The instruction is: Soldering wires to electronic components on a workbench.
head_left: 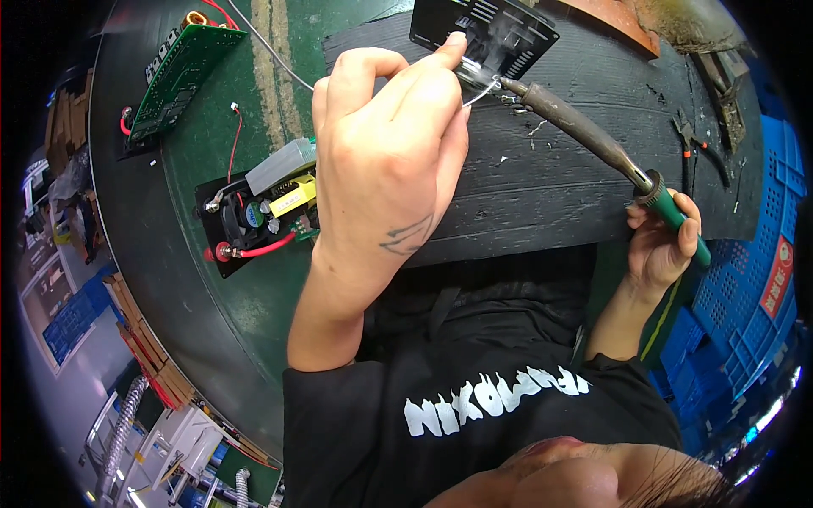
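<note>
Lying at the upper left of the frame, a green rectangular circuit board with red leads rests on the dark green tabletop, untouched. Just right of it and lower, a black-plated power module with a yellow transformer, a small fan and red wires sits half hidden behind the left wrist. The left hand fills the centre, its fingers pinched in a narrow grip on a thin silvery solder wire that trails off toward the top edge. The wire's end meets a black vented plastic panel at upper centre, lying on a black ridged mat. From the right, the right hand holds a green-handled soldering iron in a closed grip, its tip touching the same spot. By the look of it, the joint is being made now; whether earlier joints are finished cannot be told.
</note>
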A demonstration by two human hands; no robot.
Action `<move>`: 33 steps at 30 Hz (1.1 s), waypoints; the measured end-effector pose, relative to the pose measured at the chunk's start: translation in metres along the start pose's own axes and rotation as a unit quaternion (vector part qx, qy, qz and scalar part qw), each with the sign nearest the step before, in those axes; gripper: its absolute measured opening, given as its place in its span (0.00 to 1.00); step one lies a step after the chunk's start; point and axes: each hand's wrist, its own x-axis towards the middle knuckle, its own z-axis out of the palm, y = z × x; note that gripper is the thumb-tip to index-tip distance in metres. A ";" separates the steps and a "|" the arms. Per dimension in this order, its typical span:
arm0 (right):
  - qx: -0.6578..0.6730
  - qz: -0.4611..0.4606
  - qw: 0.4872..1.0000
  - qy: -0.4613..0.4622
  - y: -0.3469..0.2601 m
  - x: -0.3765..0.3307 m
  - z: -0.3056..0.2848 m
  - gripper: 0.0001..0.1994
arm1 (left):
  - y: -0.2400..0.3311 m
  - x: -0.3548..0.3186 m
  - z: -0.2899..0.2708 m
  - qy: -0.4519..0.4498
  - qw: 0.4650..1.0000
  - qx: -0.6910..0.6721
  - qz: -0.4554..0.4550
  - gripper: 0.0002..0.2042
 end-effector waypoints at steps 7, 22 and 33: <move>0.028 -0.001 0.999 0.021 0.003 -0.001 -0.008 0.22 | -0.009 0.003 -0.029 -0.056 0.998 0.007 0.003 0.17; 0.067 -0.024 0.997 0.038 0.010 0.002 -0.010 0.22 | -0.033 -0.022 -0.076 -0.139 0.943 0.298 -0.044 0.10; 0.066 -0.029 0.997 0.022 0.009 0.002 -0.008 0.22 | -0.042 -0.008 -0.042 -0.191 0.981 0.031 0.028 0.18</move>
